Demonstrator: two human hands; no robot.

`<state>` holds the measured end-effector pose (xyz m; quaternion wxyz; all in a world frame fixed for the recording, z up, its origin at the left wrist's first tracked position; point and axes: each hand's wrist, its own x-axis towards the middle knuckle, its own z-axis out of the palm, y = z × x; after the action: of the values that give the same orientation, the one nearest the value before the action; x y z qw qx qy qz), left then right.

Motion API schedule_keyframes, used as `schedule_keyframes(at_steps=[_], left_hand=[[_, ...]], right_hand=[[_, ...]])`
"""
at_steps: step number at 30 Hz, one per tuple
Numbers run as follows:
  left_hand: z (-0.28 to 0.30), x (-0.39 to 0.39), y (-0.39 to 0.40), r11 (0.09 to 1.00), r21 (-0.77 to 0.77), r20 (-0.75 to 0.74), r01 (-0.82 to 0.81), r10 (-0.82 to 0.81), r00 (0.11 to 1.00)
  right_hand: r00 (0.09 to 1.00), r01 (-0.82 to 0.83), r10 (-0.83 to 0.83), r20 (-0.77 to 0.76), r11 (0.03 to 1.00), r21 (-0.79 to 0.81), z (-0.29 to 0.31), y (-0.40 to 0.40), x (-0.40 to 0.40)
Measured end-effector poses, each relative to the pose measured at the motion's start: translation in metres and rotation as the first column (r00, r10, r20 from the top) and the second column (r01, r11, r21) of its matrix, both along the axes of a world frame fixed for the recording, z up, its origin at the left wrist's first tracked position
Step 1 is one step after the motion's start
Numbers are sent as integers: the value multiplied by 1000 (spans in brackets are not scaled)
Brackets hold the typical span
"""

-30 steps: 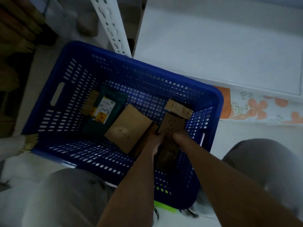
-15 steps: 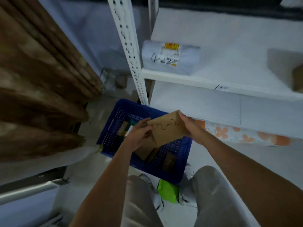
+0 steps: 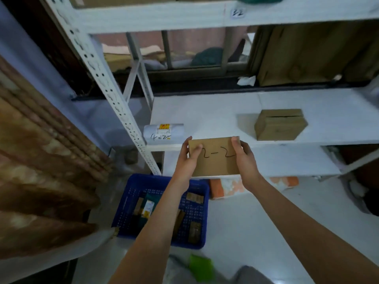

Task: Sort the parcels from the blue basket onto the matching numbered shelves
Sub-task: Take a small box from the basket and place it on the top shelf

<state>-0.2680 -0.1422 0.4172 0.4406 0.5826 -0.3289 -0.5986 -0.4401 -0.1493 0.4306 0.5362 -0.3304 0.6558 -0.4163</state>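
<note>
Your fingers are curled round the short ends of a flat brown cardboard parcel marked "2-2" in black pen: the left hand grips its left end with the thumb lying across the front face, and the right hand grips the right end with the thumb on the front near the top corner. You hold the parcel up, face toward you, in front of the edge of the white middle shelf and above the blue perforated plastic basket on the floor, which still holds several brown parcels.

This looks like the reading step: parcel lifted out, label checked, not yet placed. On the middle shelf lie a white rolled mailer bag and a brown cardboard box. The white upper shelf rail carries a small paper label that seems to read "2-2", though it is blurred. If so, your next move is to raise the parcel well above the middle shelf and set it on that upper level.
</note>
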Motion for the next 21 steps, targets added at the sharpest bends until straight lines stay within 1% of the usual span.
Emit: schedule_keyframes(at_steps=[3, 7, 10, 14, 16, 21], left_hand=[[27, -65, 6, 993, -107, 26, 43, -40, 999], [52, -166, 16, 983, -159, 51, 91, -84, 995], [66, -241, 19, 968, -177, 53, 176, -169, 984], [88, -331, 21, 929, -204, 78, 308, -298, 951], [98, -371, 21, 906, -229, 66, 356, -351, 934], [120, -450, 13, 835, -254, 97, 489, -481, 871]], right_hand=[[998, 46, -44, 38, 997, -62, 25, 13, -62], [991, 128, -122, 55, 986, -107, 47, 36, -156], [976, 218, -213, 51, 967, -134, 64, 55, -228], [936, 351, -352, 30, 919, -178, 82, 77, -314], [915, 400, -402, 31, 898, -185, 86, 85, -350], [843, 531, -536, 38, 819, -219, 101, 95, -419]])
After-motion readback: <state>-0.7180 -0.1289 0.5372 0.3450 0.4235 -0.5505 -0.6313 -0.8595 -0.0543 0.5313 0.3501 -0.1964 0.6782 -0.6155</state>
